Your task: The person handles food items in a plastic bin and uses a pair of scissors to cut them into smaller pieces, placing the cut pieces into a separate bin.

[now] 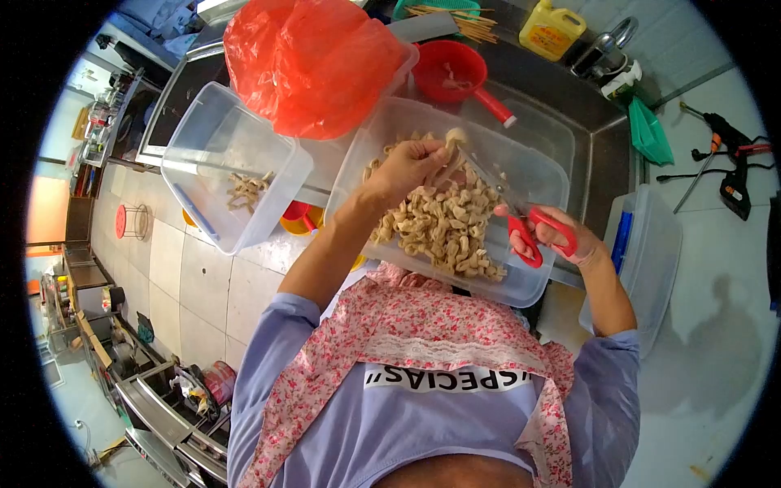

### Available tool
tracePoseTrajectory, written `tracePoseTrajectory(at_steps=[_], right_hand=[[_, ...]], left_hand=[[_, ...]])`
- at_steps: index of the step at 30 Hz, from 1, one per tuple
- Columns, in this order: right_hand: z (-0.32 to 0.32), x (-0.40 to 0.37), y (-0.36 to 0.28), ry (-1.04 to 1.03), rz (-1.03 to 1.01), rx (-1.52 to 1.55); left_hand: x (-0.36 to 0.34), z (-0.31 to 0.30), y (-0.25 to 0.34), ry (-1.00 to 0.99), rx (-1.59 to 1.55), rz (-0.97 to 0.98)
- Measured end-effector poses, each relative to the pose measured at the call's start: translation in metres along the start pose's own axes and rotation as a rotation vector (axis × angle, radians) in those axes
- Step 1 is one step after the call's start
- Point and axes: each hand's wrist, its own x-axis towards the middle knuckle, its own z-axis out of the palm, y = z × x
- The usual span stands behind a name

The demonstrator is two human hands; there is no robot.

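Head view, single entry list.

1. Left hand [411, 167]: raised over the large clear tub [543, 167]. Its grip is closed, fingers pinched on one pale piece [455, 137] held up above the heap, probably so the blades can reach it freely and anything cut falls back inside the tub.
2. Right hand [563, 240]: grip closed around the red-handled scissors [533, 229], fingers through the loops. The blades point up and left toward the held piece; whether they are parted cannot be told.
3. Heap of pale curled pieces [443, 228]: fills the middle of the large tub, directly under both hands. The tub sits tilted across the edge of a steel sink [602, 154], close to the person's body, likely for easy reach.
4. Second clear tub [191, 159]: just left of the first, with only a few pieces [248, 189] in it. These are kept apart from the heap, seemingly a separate batch.
5. Red plastic bag [313, 65]: bulging, lying over the far rims of both tubs.
6. Red scoop [451, 71]: behind the large tub, handle pointing right.
7. Bundle of skewers [455, 16] and yellow jug [551, 28]: at the far edge, well apart from the hands.
8. Third tub [655, 244]: on the white bench [716, 350] at the right.
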Motion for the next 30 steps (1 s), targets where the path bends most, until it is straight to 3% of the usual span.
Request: tracePoseTrajectory(at_steps=[5, 8, 11, 14, 23, 26, 29, 30], right_hand=[[0.007, 0.003, -0.004, 0.117, 0.019, -0.128], [0.009, 0.006, -0.004, 0.108, -0.043, -0.077], [0.009, 0.007, -0.004, 0.057, -0.065, -0.034], [0.011, 0.01, -0.003, 0.047, -0.096, 0.018], [0.02, 0.013, -0.009, 0.021, -0.149, 0.085], [0.017, 0.012, -0.001, 0.05, -0.142, 0.103], [0.02, 0.007, 0.0, 0.11, -0.135, 0.126], [0.019, 0.005, 0.002, 0.109, -0.134, 0.119]], left_hand=[[-0.001, 0.004, 0.004, 0.121, 0.337, 0.149], [-0.003, 0.001, 0.004, 0.117, 0.315, 0.099], [-0.01, 0.007, 0.011, 0.112, -0.241, -0.035], [-0.018, 0.001, 0.016, -0.026, -0.287, -0.036], [-0.01, -0.006, -0.001, 0.096, 0.076, 0.064], [-0.021, 0.001, 0.015, 0.1, 0.366, 0.08], [-0.01, -0.012, -0.01, 0.181, 0.472, 0.126], [-0.009, -0.016, -0.016, 0.19, 0.558, 0.218]])
